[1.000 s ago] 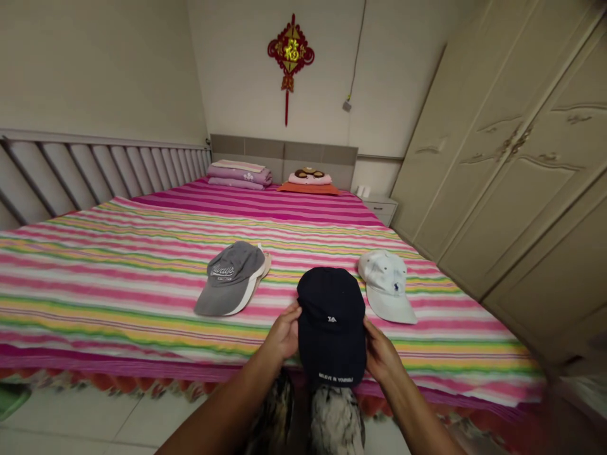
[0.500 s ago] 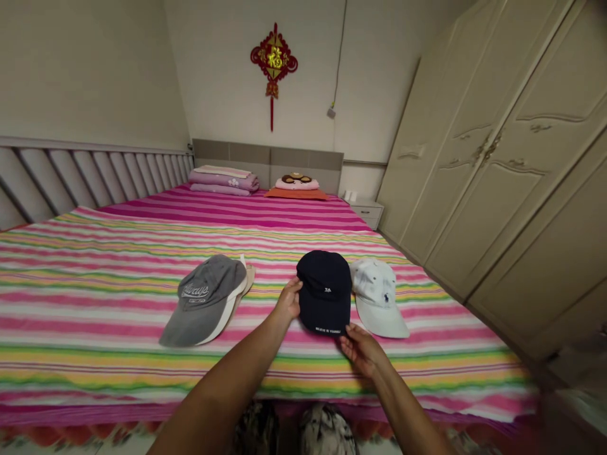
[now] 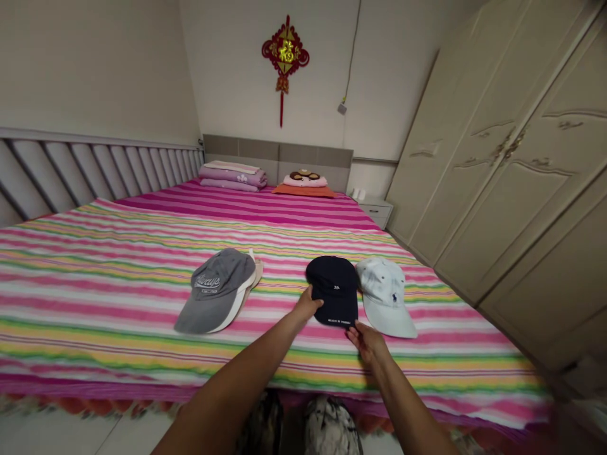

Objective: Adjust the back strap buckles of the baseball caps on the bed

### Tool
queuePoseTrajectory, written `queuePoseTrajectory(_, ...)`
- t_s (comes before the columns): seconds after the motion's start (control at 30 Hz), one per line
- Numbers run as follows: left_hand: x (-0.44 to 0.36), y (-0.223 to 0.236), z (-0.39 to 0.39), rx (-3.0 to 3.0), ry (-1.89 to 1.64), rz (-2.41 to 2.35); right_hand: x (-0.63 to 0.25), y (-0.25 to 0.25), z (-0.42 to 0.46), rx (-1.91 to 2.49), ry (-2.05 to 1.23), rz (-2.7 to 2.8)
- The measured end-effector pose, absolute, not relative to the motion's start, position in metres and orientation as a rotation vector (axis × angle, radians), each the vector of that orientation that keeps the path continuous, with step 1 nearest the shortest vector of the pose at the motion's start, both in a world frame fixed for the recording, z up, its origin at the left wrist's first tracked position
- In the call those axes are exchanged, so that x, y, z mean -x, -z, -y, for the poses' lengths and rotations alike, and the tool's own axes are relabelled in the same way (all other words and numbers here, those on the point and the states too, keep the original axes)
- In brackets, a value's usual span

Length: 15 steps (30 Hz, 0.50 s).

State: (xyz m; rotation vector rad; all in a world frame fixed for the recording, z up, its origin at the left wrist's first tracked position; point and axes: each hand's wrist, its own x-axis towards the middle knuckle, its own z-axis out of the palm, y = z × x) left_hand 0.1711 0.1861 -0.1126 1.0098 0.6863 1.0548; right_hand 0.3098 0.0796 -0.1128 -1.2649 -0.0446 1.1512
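1. A navy cap [image 3: 334,275] of smooth, matte cloth is shown with a rounded crown, a small pale motif at the front and white lettering along the edge of its curved brim.
2. A grey cap [image 3: 213,284], soft and faded in look, is marked with white script; pale edging [image 3: 257,275] is seen projecting from beneath its right side.
3. A pale cap [image 3: 385,297], mottled in tone, is marked with a small dark emblem and fronted by a plain brim.
4. The navy cap is gripped at its left side by the left hand [image 3: 308,306], the thumb laid over the cloth, the forearm stretched forward.
5. The brim's right front corner is pinched by the right hand [image 3: 368,341], whose other fingers are loosely curled below.
6. The navy cap is held just beside the pale cap and well apart from the grey one; whether its full weight is borne by the multicoloured striped cover [image 3: 142,278] cannot be told.
7. The bed's far end is spread with magenta striped bedding [image 3: 246,205] and topped by folded purple bedding [image 3: 234,178] before a grey headboard [image 3: 249,148].
8. The bed is flanked by a slatted railing [image 3: 99,151] and a cream panelled wardrobe [image 3: 512,215]; a red ornament [image 3: 285,57] is hung above.
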Motion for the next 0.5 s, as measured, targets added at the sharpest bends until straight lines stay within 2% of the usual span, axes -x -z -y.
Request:
queuePoseTrajectory(0.2, -0.131, 0.125, -0.143, -1.067, -1.086, -0.812, -0.301, 0.12, -0.072, 1.198, -1.06, 0.032)
queuePoseTrajectory(0.33, -0.085, 0.13, -0.113, -0.993, -1.093, -0.887, -0.287, 0.121, -0.064, 1.168, -1.134, 0.017)
queuePoseTrajectory(0.5, -0.021, 0.124, -0.083, -0.553, -1.228, -0.957, -0.278, 0.119, -0.066, 1.175, -1.238, -0.026)
